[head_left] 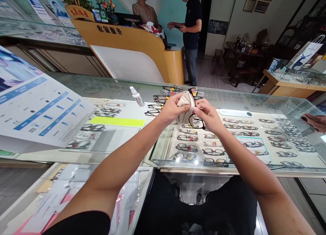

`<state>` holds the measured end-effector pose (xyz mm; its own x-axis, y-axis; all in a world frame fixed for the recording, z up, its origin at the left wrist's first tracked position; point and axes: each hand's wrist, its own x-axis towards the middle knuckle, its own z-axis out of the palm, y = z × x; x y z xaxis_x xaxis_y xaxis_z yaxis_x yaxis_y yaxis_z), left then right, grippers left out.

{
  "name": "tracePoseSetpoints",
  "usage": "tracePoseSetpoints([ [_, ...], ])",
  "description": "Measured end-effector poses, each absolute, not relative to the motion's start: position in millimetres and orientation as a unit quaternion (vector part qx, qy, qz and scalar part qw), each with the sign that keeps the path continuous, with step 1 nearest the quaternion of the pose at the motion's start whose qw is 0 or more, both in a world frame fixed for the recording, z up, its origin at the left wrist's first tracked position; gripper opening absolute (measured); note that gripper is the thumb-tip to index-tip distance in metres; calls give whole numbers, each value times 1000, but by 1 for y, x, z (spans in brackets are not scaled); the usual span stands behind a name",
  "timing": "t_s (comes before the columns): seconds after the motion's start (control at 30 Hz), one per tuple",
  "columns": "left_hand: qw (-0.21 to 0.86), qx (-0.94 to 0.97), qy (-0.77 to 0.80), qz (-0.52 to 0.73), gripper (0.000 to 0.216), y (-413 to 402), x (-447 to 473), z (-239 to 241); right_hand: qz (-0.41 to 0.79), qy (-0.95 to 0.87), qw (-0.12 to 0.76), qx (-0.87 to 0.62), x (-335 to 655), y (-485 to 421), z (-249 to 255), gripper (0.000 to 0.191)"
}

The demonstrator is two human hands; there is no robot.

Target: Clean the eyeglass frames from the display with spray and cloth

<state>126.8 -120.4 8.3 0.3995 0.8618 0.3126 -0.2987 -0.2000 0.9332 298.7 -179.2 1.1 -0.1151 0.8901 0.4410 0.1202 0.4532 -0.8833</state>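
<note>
Above the glass showcase, my left hand (171,109) is closed on a cream cleaning cloth (186,100), which it presses round one lens of a dark-framed pair of eyeglasses (197,123). My right hand (208,114) pinches the middle of the same frame between thumb and fingers. The frame is tilted, one rim hanging low below my right hand and the other mostly hidden by the cloth. Behind my hands, several eyeglasses (158,99) lie on top of the glass. A small white spray bottle (137,96) stands to their left.
Rows of frames fill the glass showcase (163,163). A large printed card (38,109) stands at left, above an open drawer (22,207) of papers and plastic bags. Two people are at the wooden counter (142,41) beyond. A brown cloth (314,121) lies at far right.
</note>
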Motion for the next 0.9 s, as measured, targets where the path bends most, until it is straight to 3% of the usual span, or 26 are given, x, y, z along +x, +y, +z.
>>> tracePoseSetpoints([
  [0.17, 560, 587, 255, 527, 60, -120, 131, 3, 336, -687, 521, -380, 293, -184, 3, 51],
  [0.37, 611, 603, 228, 458, 59, -113, 123, 2, 351, -652, 542, -398, 300, -179, 3, 54],
  [0.77, 531, 581, 267, 555, 59, -130, 132, 9, 318, -701, 516, -376, 281, -193, 2, 54],
  [0.9, 578, 545, 284, 538, 57, -123, 132, 3, 330, -672, 540, -384, 285, -191, 3, 53],
])
